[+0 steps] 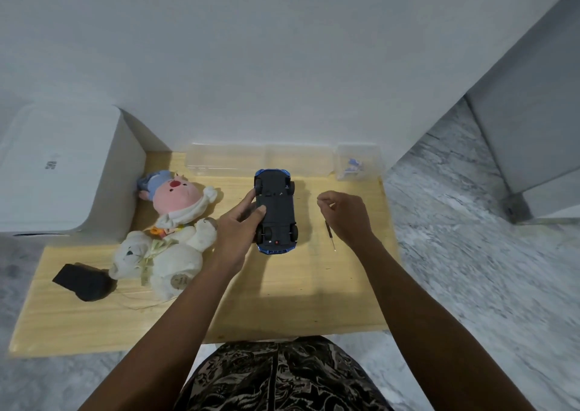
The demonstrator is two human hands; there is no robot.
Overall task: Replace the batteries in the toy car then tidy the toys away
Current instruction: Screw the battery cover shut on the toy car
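At left of centre I see both plush toys [169, 234] lying out on the wooden table [282, 300], not yet tidied. In the middle, my left hand [238, 225] grasps the overturned toy car [275, 211], its battery cover seemingly in place. Right of it, my right hand [345, 216] hovers with fingers curled; I cannot tell whether they pinch anything. The screwdriver [330, 236] lies beneath it. I judge most steps remain.

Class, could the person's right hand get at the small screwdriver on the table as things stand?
Probably yes. The screwdriver lies bare on the table just beside the right hand, with nothing between; its fingers seem to hold nothing large.
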